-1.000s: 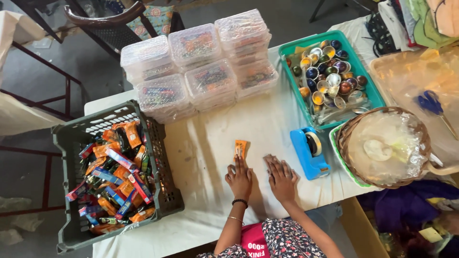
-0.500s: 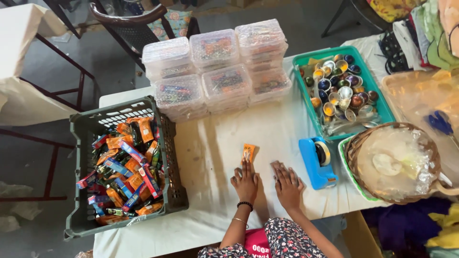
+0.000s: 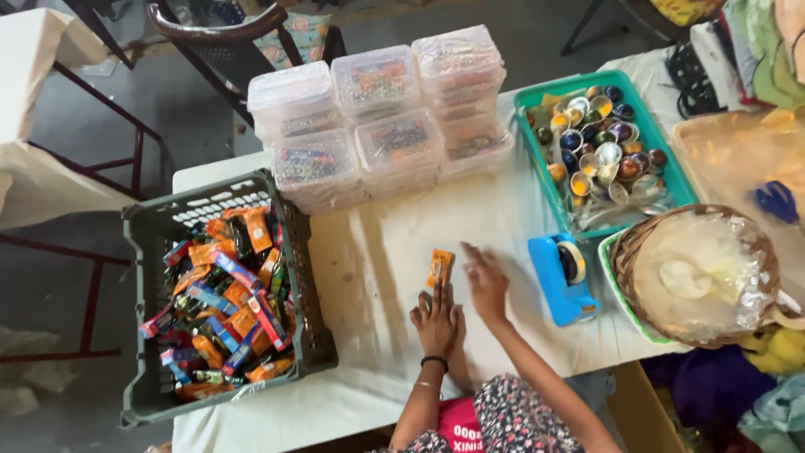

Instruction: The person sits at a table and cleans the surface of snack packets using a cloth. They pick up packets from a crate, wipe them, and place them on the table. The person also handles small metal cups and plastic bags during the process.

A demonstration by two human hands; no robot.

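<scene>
Both forearms come up from the bottom edge of the head view onto a desk (image 3: 377,260) covered with a white cloth. The left hand (image 3: 436,319) lies palm down on the cloth, its fingers stretched forward and close together, the fingertips touching the near end of a small orange packet (image 3: 440,267). It pinches nothing; the packet lies flat on the cloth, roughly in the middle of the desk, pointing away from the person. A dark bracelet circles the left wrist. The right hand (image 3: 485,281) is just beside the left one, slightly farther forward and to the right of the packet. It is blurred, palm down with fingers loosely extended; whether it touches the packet or the cloth cannot be told, and it holds nothing visible.

To the left of the hands a grey plastic crate (image 3: 151,252) sits at the desk's edge, filled with many small packets in orange, red and blue. At the far side stand stacked clear lidded boxes (image 3: 377,117) with colourful contents. To the right are a blue tape dispenser (image 3: 562,277), a teal tray (image 3: 537,151) of small round metallic cups, and a wicker basket (image 3: 637,252) lined with clear plastic.
</scene>
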